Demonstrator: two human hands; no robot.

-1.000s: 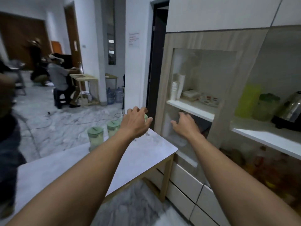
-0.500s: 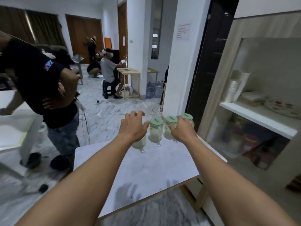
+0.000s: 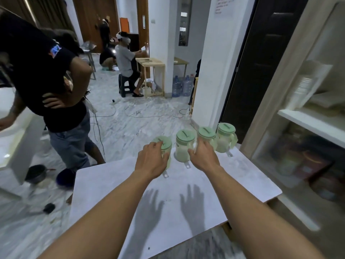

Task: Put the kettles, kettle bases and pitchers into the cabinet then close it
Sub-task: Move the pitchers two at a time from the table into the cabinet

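Head view: spread left hand (image 3: 151, 161) on leftmost pitcher (image 3: 165, 144), spread right hand (image 3: 204, 157) against third pitcher (image 3: 206, 133).

At 12 o'clock, four translucent plastic pitchers (image 3: 183, 149) are milky pale green with mint-green lids (image 3: 225, 128), on a rectangular tabletop (image 3: 233, 184) mottled white and light grey. The stone floor (image 3: 130, 131) at 11 o'clock is white with grey veins; at 9 o'clock, a bystander's T-shirt (image 3: 37, 62) is black, the jeans (image 3: 71, 144) blue.

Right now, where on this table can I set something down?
The table is bare from the left hand and right hand back to its front edge. The far edge is crowded: four pitchers in a row.
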